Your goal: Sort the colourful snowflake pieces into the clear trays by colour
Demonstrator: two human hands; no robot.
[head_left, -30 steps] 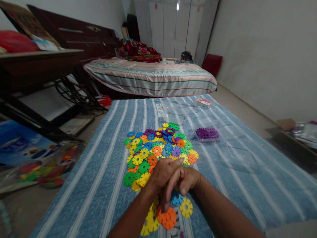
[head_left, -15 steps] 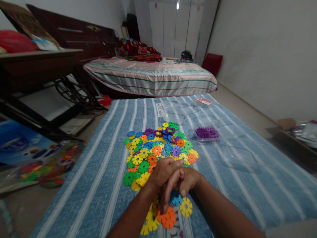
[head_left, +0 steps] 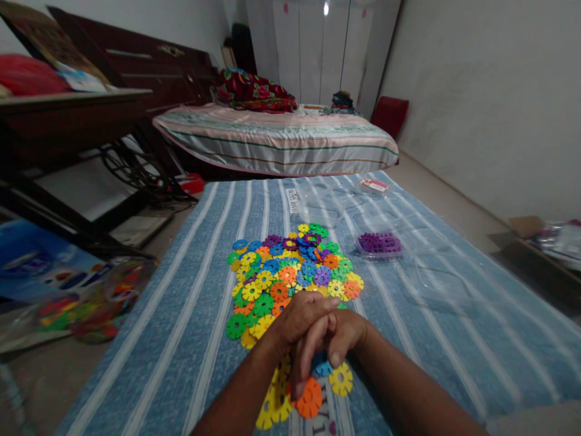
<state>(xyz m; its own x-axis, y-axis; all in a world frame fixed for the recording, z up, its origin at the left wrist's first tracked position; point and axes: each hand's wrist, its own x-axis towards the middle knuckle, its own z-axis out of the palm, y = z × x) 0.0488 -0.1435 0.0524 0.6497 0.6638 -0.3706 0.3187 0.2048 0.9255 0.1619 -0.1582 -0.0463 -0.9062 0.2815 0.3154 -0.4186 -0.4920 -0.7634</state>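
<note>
My left hand (head_left: 305,313) lies across my right hand (head_left: 342,339), its fingers stretched over the back of it. The fingers of my right hand hang down to the lower left, loosely apart, and neither hand holds a piece. Beneath and beyond the hands spreads a pile of flower-shaped plastic discs (head_left: 287,275) in yellow, green, blue, orange and purple. Close to my right fingertips is an orange disc (head_left: 309,398); whether they touch it I cannot tell. A yellow disc (head_left: 341,379) and a partly hidden blue disc (head_left: 323,367) lie below my right hand.
A clear tub with purple pieces (head_left: 379,243) stands right of the pile on the striped blue cloth (head_left: 181,290). Clear plastic containers (head_left: 320,209) lie farther back and right. Beyond are a bed (head_left: 281,142) and a sewing-machine table (head_left: 77,100). An open carton (head_left: 540,242) stands right.
</note>
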